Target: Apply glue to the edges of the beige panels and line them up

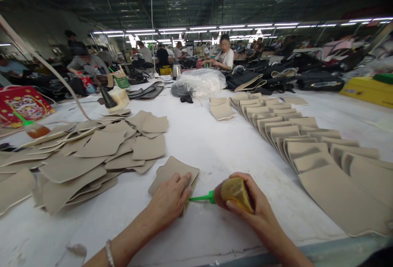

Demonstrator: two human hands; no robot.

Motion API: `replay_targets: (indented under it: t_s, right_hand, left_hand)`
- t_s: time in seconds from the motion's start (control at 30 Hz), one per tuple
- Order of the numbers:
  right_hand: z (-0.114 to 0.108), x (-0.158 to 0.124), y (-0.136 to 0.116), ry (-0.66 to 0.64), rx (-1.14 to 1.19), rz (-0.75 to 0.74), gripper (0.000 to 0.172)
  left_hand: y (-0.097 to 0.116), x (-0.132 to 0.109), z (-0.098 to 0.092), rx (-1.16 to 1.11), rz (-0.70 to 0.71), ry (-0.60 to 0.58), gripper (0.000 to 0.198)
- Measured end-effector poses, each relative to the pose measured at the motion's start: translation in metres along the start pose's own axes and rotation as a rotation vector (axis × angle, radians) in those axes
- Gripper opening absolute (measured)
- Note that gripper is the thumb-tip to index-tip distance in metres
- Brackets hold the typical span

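Observation:
My right hand (254,201) is wrapped round a squeeze bottle (235,193) of amber liquid, tipped on its side. Its thin green nozzle (201,197) points left and reaches the right edge of a beige panel (168,170), close to my left thumb. With bent fingers on top and the thumb at that edge, my left hand (172,195) grips the panel against the white table. The panel's underside and part of its near edge are hidden by this hand. Loose beige panels (101,144) lie heaped to the left. On the right, more panels (334,189) lie overlapped in long rows.
A second green-tipped bottle (36,130) lies at the left beside a red box (26,105). Clear plastic bags (199,82) and black bag parts (248,78) cover the far table. A yellow box (368,91) stands far right. Several people work in the background.

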State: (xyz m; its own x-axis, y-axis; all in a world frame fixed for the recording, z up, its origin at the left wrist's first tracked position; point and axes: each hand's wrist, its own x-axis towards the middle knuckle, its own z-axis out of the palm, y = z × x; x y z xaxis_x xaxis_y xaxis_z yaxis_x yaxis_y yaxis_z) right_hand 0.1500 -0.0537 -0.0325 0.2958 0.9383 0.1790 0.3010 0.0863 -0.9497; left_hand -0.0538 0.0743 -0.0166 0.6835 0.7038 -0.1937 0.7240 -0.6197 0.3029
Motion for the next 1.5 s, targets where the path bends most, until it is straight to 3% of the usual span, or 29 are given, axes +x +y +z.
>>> replay_targets:
  t_s: [0.1, 0.23, 0.4, 0.53, 0.7, 0.83, 1.07, 1.23, 1.4, 1.5]
  right_hand:
    - [-0.002, 0.001, 0.001, -0.028, 0.002, -0.004, 0.042]
    - [-0.005, 0.006, -0.001, 0.046, -0.037, 0.015, 0.043]
    - [-0.004, 0.009, -0.004, -0.037, -0.033, -0.007, 0.043]
    - [-0.005, 0.01, -0.004, 0.022, -0.071, -0.007, 0.041]
    - [-0.007, 0.009, -0.002, -0.076, -0.031, -0.048, 0.042]
    - [-0.008, 0.01, 0.0, -0.015, -0.055, -0.028, 0.042]
    - [0.001, 0.003, 0.001, -0.085, 0.013, -0.03, 0.043]
    - [0.003, 0.0, 0.003, 0.031, -0.039, 0.02, 0.045]
    - [0.01, -0.009, 0.001, -0.074, 0.068, 0.052, 0.043]
    - [0.01, -0.01, 0.001, -0.051, 0.057, 0.067, 0.043]
  left_hand:
    - [-0.001, 0.0, -0.001, -0.024, 0.009, 0.006, 0.045]
    - [-0.002, 0.001, -0.003, -0.066, 0.018, 0.008, 0.043]
    - [-0.004, 0.0, -0.003, -0.087, 0.018, 0.006, 0.043]
    - [-0.004, -0.001, -0.004, -0.097, 0.022, 0.015, 0.043]
    - [-0.004, 0.001, -0.004, -0.106, 0.008, 0.001, 0.044]
    - [-0.004, 0.001, -0.004, -0.117, 0.02, 0.006, 0.045]
    - [-0.005, 0.001, -0.001, -0.124, 0.022, 0.012, 0.046]
    - [-0.005, 0.002, -0.002, -0.138, 0.021, 0.01, 0.046]
    - [-0.007, 0.001, -0.001, -0.149, 0.014, 0.009, 0.046]
    - [-0.007, 0.001, -0.001, -0.149, 0.009, 0.009, 0.046]
